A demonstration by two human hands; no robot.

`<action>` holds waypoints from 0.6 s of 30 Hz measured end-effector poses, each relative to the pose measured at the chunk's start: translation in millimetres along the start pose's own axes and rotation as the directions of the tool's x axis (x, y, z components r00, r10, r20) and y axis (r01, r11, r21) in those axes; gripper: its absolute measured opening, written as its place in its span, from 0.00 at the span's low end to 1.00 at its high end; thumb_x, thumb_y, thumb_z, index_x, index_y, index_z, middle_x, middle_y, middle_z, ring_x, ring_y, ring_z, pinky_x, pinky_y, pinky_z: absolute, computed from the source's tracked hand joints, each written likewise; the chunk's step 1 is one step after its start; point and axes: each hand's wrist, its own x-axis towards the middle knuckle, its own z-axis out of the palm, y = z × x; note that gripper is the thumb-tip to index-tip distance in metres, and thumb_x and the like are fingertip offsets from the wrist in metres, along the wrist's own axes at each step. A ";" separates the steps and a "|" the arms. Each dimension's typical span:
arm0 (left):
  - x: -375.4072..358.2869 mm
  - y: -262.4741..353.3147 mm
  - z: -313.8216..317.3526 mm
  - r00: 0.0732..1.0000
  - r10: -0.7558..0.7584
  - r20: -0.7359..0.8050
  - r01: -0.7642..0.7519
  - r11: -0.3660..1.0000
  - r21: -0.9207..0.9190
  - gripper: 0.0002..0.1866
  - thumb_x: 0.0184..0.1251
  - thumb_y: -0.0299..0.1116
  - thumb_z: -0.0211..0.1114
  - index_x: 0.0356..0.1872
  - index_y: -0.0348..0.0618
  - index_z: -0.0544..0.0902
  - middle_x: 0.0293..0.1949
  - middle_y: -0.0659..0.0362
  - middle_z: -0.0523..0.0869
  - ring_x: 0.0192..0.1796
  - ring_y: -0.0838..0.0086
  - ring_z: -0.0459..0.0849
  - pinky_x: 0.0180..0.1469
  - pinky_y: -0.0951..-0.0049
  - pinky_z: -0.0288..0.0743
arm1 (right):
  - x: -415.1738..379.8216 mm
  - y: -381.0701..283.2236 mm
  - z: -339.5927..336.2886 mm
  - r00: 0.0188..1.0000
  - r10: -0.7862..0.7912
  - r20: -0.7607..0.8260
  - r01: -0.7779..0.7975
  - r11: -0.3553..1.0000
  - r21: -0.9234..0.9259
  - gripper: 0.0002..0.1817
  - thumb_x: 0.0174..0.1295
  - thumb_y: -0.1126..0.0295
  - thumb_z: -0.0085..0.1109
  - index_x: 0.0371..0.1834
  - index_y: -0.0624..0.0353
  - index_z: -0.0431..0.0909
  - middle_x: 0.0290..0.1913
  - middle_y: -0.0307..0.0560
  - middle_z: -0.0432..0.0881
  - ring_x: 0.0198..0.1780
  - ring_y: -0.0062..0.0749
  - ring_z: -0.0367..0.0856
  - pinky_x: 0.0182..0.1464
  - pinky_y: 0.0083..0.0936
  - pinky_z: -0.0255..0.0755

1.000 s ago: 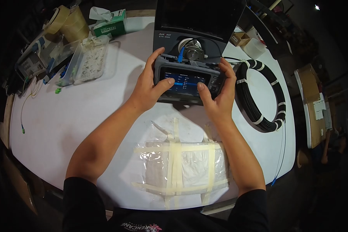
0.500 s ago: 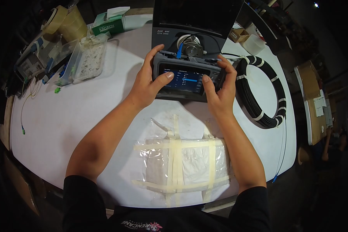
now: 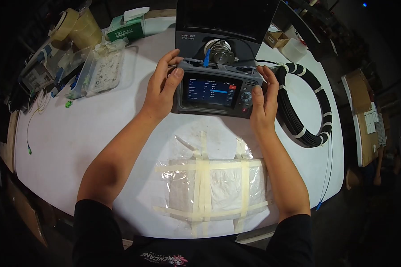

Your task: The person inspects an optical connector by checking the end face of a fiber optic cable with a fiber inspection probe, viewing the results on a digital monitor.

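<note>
A grey handheld tester point(image 3: 211, 110) stands tilted on the table, its lit screen point(image 3: 209, 92) showing a menu with one blue highlighted row. At its top a blue connector point(image 3: 207, 58) is plugged in. My left hand point(image 3: 162, 84) lies along the tester's left side, thumb over the upper corner and fingers loosely spread. Along the right edge, beside the round keypad point(image 3: 245, 96), my right hand point(image 3: 265, 100) rests with its fingers stretched upward. Both hands look loose around the case; firm contact behind it cannot be made out.
A taped plastic-covered pad point(image 3: 227, 187) lies in front. To the right is a coil of black cable point(image 3: 294, 124). Behind stands a dark monitor-like machine point(image 3: 187, 49). Clear bins point(image 3: 104, 71), tape rolls point(image 3: 82, 31) and a green tissue box point(image 3: 127, 29) stand at left.
Both thumbs have come off the tester's face and the hands have moved outward to its sides. The keypad and more of the screen now show. The menu looks unchanged.
</note>
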 end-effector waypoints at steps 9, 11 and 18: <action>-3.9 4.2 13.7 0.991 0.114 -0.074 -0.112 0.993 0.040 0.34 0.74 0.50 0.63 0.71 0.37 0.68 0.66 0.47 0.75 0.68 0.60 0.74 0.69 0.62 0.69 | -0.9 4.4 0.9 0.997 -0.074 0.009 0.075 0.996 -0.045 0.37 0.75 0.52 0.57 0.76 0.68 0.58 0.72 0.58 0.67 0.68 0.41 0.72 0.67 0.34 0.70; -3.6 1.1 13.2 0.984 0.167 -0.062 -0.161 0.982 0.097 0.35 0.70 0.45 0.68 0.71 0.36 0.68 0.66 0.47 0.74 0.68 0.59 0.75 0.69 0.62 0.69 | -1.3 2.4 1.5 0.997 -0.071 0.016 0.072 0.995 -0.066 0.38 0.74 0.52 0.58 0.76 0.68 0.59 0.72 0.58 0.68 0.67 0.40 0.72 0.67 0.34 0.70; -5.0 2.5 15.0 0.981 0.192 -0.032 -0.184 0.967 0.178 0.34 0.65 0.38 0.71 0.69 0.36 0.68 0.63 0.47 0.75 0.66 0.59 0.76 0.68 0.62 0.70 | -1.7 3.3 2.1 0.993 -0.113 0.043 0.117 0.987 -0.106 0.37 0.72 0.55 0.60 0.76 0.67 0.59 0.72 0.59 0.67 0.67 0.42 0.72 0.67 0.36 0.69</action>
